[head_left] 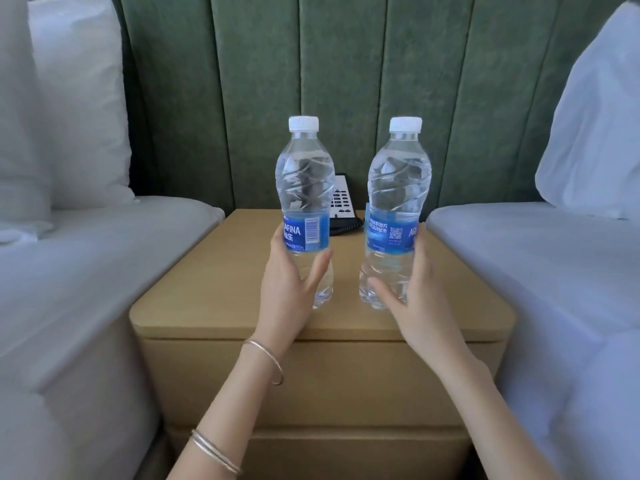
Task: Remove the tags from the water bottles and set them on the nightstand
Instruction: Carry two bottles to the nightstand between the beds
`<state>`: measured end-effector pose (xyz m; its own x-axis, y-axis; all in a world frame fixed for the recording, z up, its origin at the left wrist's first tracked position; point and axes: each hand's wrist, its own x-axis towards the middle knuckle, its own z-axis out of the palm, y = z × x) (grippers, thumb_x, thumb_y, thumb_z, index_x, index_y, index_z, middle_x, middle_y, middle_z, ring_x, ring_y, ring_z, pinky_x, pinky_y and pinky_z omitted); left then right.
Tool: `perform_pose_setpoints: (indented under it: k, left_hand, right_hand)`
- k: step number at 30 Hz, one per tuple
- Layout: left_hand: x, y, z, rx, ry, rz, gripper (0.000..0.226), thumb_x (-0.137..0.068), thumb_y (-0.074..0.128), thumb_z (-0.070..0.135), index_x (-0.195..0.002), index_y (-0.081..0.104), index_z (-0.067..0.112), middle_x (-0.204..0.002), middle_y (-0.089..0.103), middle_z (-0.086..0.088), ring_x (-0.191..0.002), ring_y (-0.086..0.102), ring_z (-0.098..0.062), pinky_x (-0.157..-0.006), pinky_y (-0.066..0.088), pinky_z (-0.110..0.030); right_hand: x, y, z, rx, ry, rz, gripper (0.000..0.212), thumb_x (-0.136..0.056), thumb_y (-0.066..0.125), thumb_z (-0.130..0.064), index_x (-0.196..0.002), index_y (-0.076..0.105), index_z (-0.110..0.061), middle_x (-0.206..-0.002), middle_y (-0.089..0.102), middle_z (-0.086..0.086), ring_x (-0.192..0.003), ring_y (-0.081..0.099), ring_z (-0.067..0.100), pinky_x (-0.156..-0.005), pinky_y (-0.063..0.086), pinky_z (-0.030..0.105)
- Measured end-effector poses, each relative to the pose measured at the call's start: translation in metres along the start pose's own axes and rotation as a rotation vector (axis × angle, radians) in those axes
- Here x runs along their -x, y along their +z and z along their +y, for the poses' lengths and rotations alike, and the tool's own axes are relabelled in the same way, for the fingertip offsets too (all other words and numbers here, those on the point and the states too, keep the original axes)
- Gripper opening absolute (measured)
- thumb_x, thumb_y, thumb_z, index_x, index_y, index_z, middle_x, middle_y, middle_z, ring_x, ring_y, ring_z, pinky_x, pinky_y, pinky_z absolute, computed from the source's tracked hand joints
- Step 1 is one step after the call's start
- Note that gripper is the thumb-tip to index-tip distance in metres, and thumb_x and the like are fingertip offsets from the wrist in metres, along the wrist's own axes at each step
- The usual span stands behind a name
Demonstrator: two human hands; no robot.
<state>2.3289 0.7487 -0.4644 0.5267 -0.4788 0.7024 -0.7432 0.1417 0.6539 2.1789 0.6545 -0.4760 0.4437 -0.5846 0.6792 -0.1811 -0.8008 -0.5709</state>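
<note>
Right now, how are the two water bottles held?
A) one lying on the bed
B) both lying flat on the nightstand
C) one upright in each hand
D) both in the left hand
C: the left hand grips the left bottle and the right hand grips the right bottle, both upright.

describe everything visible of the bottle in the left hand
The left water bottle is clear ribbed plastic with a white cap and a blue Aquafina label showing a barcode. It stands upright over the nightstand, beside the right water bottle; whether its base touches is unclear. The left hand grips its lower half, thumb across the front. No tag shows.
</note>
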Motion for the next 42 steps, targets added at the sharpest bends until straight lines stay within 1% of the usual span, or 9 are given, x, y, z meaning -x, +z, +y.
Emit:
perform_pose_setpoints:
  k: [3, 7, 16, 22, 25, 30, 33, 38, 42]
  left_hand:
    - [0.013, -0.006, -0.006, -0.088, -0.002, -0.056, 0.074, -0.084, 0.061, 0.043, -0.142, 0.024, 0.017, -0.143, 0.040, 0.004, -0.124, 0.040, -0.007, -0.080, 0.027, -0.004]
    - [0.007, -0.014, -0.008, -0.078, -0.031, -0.145, 0.078, -0.081, 0.057, 0.052, -0.142, 0.019, 0.024, -0.146, 0.035, 0.010, -0.125, 0.038, -0.005, -0.084, 0.030, -0.015]
    - [-0.016, -0.009, -0.023, -0.056, -0.043, -0.260, 0.075, -0.085, 0.057, 0.046, -0.143, 0.016, 0.021, -0.146, 0.035, 0.006, -0.121, 0.039, -0.004, -0.084, 0.029, -0.012]
    - [-0.020, -0.006, -0.027, -0.035, -0.070, -0.291, 0.082, -0.078, 0.054, 0.056, -0.143, 0.012, 0.029, -0.147, 0.033, 0.009, -0.112, 0.033, 0.005, -0.087, 0.029, -0.017]
    - [-0.026, -0.001, -0.029, -0.012, -0.107, -0.279, 0.081, -0.080, 0.057, 0.053, -0.144, 0.013, 0.028, -0.147, 0.034, 0.009, -0.120, 0.039, -0.005, -0.087, 0.030, -0.023]
    - [-0.029, 0.003, -0.029, -0.111, -0.145, -0.248, 0.079, -0.087, 0.054, 0.049, -0.146, 0.009, 0.023, -0.151, 0.029, 0.006, -0.128, 0.042, -0.020, -0.087, 0.033, -0.026]
    - [-0.012, -0.006, -0.026, -0.429, -0.137, -0.280, 0.081, -0.089, 0.049, 0.051, -0.148, 0.002, 0.023, -0.154, 0.025, 0.003, -0.121, 0.050, -0.026, -0.077, 0.039, -0.032]
    - [0.038, -0.033, -0.017, -0.692, 0.119, -0.194, 0.042, -0.095, 0.037, 0.044, -0.129, 0.046, 0.022, -0.120, 0.058, 0.005, -0.093, 0.063, -0.021, -0.059, 0.038, -0.027]
    - [0.040, -0.037, -0.010, -0.786, 0.136, -0.335, 0.053, -0.092, 0.012, 0.050, -0.127, 0.051, 0.041, -0.116, 0.056, 0.015, -0.102, 0.057, -0.012, -0.074, 0.041, -0.026]
  right_hand:
    - [0.008, -0.004, 0.001, 0.066, -0.004, -0.015, 0.093, -0.082, 0.065, -0.040, -0.149, 0.002, -0.022, -0.138, 0.039, 0.001, -0.114, 0.046, 0.013, -0.079, 0.037, 0.021]
    - [0.002, -0.005, 0.001, 0.071, -0.004, -0.039, 0.097, -0.081, 0.065, -0.040, -0.149, -0.001, -0.021, -0.144, 0.033, 0.002, -0.113, 0.043, 0.010, -0.080, 0.037, 0.022]
    - [-0.019, -0.001, 0.007, 0.128, 0.056, -0.138, 0.090, -0.086, 0.058, -0.043, -0.149, -0.004, -0.025, -0.151, 0.023, -0.001, -0.117, 0.047, 0.014, -0.080, 0.039, 0.025]
    - [0.023, -0.010, 0.008, 0.565, -0.087, -0.259, 0.060, -0.087, 0.011, -0.063, -0.144, 0.018, -0.043, -0.156, 0.006, -0.004, -0.115, 0.052, 0.020, -0.060, 0.036, 0.029]
    - [0.015, -0.009, 0.005, 0.633, -0.050, -0.333, 0.062, -0.084, 0.001, -0.065, -0.143, 0.007, -0.049, -0.156, -0.009, -0.008, -0.120, 0.047, 0.019, -0.059, 0.035, 0.029]
    - [0.004, -0.007, 0.005, 0.621, 0.024, -0.428, 0.058, -0.087, 0.009, -0.065, -0.142, -0.002, -0.052, -0.154, -0.021, -0.013, -0.129, 0.039, 0.021, -0.072, 0.040, 0.034]
    - [0.007, -0.009, 0.001, 0.644, 0.035, -0.456, 0.062, -0.084, 0.003, -0.067, -0.143, 0.000, -0.051, -0.155, -0.018, -0.012, -0.131, 0.035, 0.020, -0.081, 0.039, 0.034]
    - [0.018, -0.009, -0.005, 0.700, 0.003, -0.431, 0.073, -0.080, -0.009, -0.064, -0.147, 0.010, -0.041, -0.158, -0.004, -0.010, -0.132, 0.032, 0.017, -0.097, 0.033, 0.031]
    - [0.016, -0.007, -0.007, 0.697, 0.059, -0.456, 0.072, -0.081, -0.006, -0.064, -0.147, 0.007, -0.039, -0.158, -0.004, -0.010, -0.138, 0.021, 0.013, -0.105, 0.025, 0.030]
